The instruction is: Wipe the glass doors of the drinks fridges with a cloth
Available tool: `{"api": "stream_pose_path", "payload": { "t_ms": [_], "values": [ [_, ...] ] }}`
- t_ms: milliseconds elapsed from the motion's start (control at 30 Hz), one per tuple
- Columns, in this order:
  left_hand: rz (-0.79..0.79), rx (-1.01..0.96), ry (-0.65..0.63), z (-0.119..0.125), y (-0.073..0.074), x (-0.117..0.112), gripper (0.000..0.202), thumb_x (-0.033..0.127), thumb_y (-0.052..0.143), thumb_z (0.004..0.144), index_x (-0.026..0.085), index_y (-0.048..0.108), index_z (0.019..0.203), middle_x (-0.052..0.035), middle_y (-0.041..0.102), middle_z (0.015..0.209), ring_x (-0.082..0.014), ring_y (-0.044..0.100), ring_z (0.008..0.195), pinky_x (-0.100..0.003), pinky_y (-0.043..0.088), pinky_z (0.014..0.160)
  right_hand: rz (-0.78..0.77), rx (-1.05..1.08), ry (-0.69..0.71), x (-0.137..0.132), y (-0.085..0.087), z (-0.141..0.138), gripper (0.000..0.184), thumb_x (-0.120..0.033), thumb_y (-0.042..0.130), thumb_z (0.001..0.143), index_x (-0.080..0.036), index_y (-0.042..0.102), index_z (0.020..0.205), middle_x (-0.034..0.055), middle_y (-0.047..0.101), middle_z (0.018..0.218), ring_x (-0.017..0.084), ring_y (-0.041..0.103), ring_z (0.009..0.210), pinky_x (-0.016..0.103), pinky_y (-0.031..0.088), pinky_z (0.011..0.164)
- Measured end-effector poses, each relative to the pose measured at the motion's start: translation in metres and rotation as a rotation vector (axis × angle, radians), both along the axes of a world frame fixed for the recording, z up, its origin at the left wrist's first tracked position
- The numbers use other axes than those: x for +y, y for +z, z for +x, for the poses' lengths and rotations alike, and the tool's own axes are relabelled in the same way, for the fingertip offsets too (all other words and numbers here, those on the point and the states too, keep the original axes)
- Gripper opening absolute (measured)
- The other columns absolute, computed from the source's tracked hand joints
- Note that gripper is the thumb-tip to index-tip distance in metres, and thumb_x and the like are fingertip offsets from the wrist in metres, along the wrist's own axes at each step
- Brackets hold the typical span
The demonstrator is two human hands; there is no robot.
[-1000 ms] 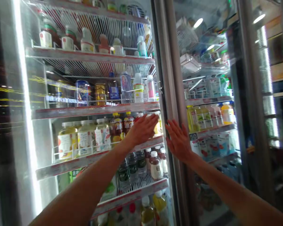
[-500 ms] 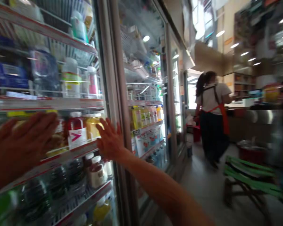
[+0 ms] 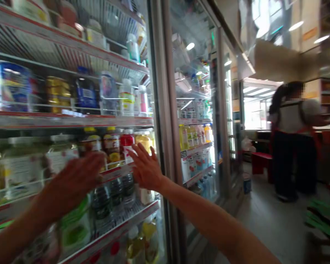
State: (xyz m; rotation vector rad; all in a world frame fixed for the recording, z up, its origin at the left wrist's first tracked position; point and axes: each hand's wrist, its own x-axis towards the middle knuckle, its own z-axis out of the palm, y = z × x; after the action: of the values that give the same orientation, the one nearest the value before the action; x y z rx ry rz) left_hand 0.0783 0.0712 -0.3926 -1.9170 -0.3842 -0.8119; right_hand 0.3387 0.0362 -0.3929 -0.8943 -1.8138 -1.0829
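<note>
My right hand point(image 3: 147, 167) reaches toward a drinks fridge shelf, fingers spread and empty. Just beyond its fingertips are a red-capped bottle point(image 3: 127, 141) and a bottle of yellow drink point(image 3: 143, 139). My left hand point(image 3: 78, 174), somewhat blurred, is stretched out flat with its fingers forward and nothing in it. It is in front of several white-capped bottles point(image 3: 24, 167) and partly hides the shelf edge point(image 3: 121, 171). Whether either hand touches glass or a bottle, I cannot tell.
Metal door frames point(image 3: 167, 110) run upright right of my right hand. Another fridge section with bottles point(image 3: 191, 137) lies beyond. A person point(image 3: 294, 143) with an orange apron stands at the right, near a red stool point(image 3: 261, 161). A green slatted folding seat point(image 3: 323, 220) is at lower right.
The view has swung left, so the shelves and door frames sit further right. My left hand has moved closer to my right hand. The person appears further right, one arm extended.
</note>
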Motion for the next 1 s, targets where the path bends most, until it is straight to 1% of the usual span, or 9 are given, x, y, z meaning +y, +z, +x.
{"api": "stream_pose_path", "payload": {
  "t_ms": [67, 133, 233, 300, 433, 500, 667, 833, 1000],
  "values": [
    [0.064, 0.158, 0.062, -0.006, -0.011, -0.011, 0.056, 0.029, 0.042, 0.090, 0.023, 0.027, 0.144, -0.0010, 0.031, 0.149, -0.0127, 0.018, 0.141, -0.037, 0.009, 0.118, 0.027, 0.014, 0.069, 0.006, -0.009, -0.005, 0.049, -0.022, 0.036, 0.088, -0.014, 0.041, 0.136, 0.0077, 0.035, 0.149, 0.017, 0.010, 0.144, 0.045, 0.010, 0.117],
    [0.108, 0.193, 0.135, -0.009, -0.008, -0.020, 0.056, 0.029, 0.041, 0.091, 0.022, 0.025, 0.144, -0.0008, 0.034, 0.148, -0.0115, 0.015, 0.141, -0.035, 0.007, 0.119, 0.043, 0.033, 0.114, 0.011, -0.016, -0.010, 0.051, -0.019, 0.035, 0.087, -0.014, 0.039, 0.138, 0.0084, 0.035, 0.148, 0.017, 0.010, 0.144, 0.045, 0.010, 0.117],
    [0.161, -0.090, 0.275, -0.011, 0.009, -0.029, 0.053, 0.025, 0.040, 0.093, 0.017, 0.026, 0.143, -0.0074, 0.032, 0.148, -0.0152, 0.011, 0.142, -0.041, 0.011, 0.118, 0.027, 0.050, 0.142, 0.016, -0.023, -0.020, 0.055, -0.018, 0.035, 0.088, -0.015, 0.032, 0.142, 0.0093, 0.035, 0.149, 0.018, 0.012, 0.144, 0.046, 0.013, 0.117],
    [0.174, -0.190, 0.320, -0.009, 0.009, -0.033, 0.049, 0.024, 0.040, 0.092, 0.011, 0.032, 0.139, -0.0118, 0.032, 0.148, -0.0187, 0.007, 0.142, -0.044, 0.011, 0.117, 0.021, 0.058, 0.156, 0.017, -0.027, -0.028, 0.056, -0.018, 0.036, 0.088, -0.016, 0.027, 0.144, 0.0100, 0.035, 0.148, 0.019, 0.014, 0.143, 0.048, 0.015, 0.116],
    [0.136, 0.167, 0.289, -0.010, -0.022, -0.038, 0.040, 0.030, 0.039, 0.093, 0.019, 0.046, 0.131, 0.0008, 0.040, 0.145, -0.0128, 0.007, 0.142, -0.034, 0.008, 0.119, 0.017, 0.045, 0.197, 0.016, -0.036, -0.040, 0.059, -0.018, 0.037, 0.089, -0.018, 0.022, 0.146, 0.0103, 0.035, 0.148, 0.020, 0.018, 0.143, 0.050, 0.017, 0.115],
    [0.108, 0.254, 0.296, -0.019, -0.027, -0.040, 0.040, 0.030, 0.040, 0.093, 0.019, 0.046, 0.131, 0.0008, 0.040, 0.144, -0.0138, 0.008, 0.142, -0.036, 0.007, 0.119, 0.013, 0.031, 0.208, 0.015, -0.040, -0.043, 0.060, -0.018, 0.037, 0.088, -0.018, 0.021, 0.146, 0.0099, 0.033, 0.149, 0.020, 0.018, 0.142, 0.050, 0.017, 0.115],
    [0.142, -0.140, 0.403, -0.043, -0.013, -0.044, 0.049, 0.025, 0.043, 0.090, 0.014, 0.038, 0.138, -0.0093, 0.033, 0.148, -0.0189, 0.008, 0.143, -0.042, 0.009, 0.119, -0.001, 0.063, 0.216, 0.015, -0.047, -0.048, 0.061, -0.016, 0.040, 0.087, -0.018, 0.022, 0.146, 0.0100, 0.034, 0.149, 0.020, 0.018, 0.142, 0.050, 0.018, 0.115],
    [0.131, 0.235, 0.365, -0.056, -0.039, -0.049, 0.046, 0.029, 0.043, 0.091, 0.022, 0.040, 0.136, -0.0001, 0.034, 0.148, -0.0140, 0.011, 0.142, -0.037, 0.008, 0.119, 0.005, -0.005, 0.280, 0.010, -0.055, -0.061, 0.061, -0.015, 0.039, 0.087, -0.017, 0.024, 0.145, 0.0105, 0.037, 0.147, 0.020, 0.020, 0.142, 0.050, 0.016, 0.115],
    [0.198, -0.274, 0.465, -0.074, -0.032, -0.053, 0.057, 0.023, 0.042, 0.090, 0.012, 0.025, 0.143, -0.0136, 0.036, 0.145, -0.0204, 0.013, 0.142, -0.044, 0.015, 0.117, 0.003, 0.007, 0.315, 0.004, -0.057, -0.075, 0.062, -0.016, 0.040, 0.087, -0.018, 0.021, 0.146, 0.0092, 0.037, 0.147, 0.020, 0.020, 0.142, 0.050, 0.016, 0.115]
  ]
}}
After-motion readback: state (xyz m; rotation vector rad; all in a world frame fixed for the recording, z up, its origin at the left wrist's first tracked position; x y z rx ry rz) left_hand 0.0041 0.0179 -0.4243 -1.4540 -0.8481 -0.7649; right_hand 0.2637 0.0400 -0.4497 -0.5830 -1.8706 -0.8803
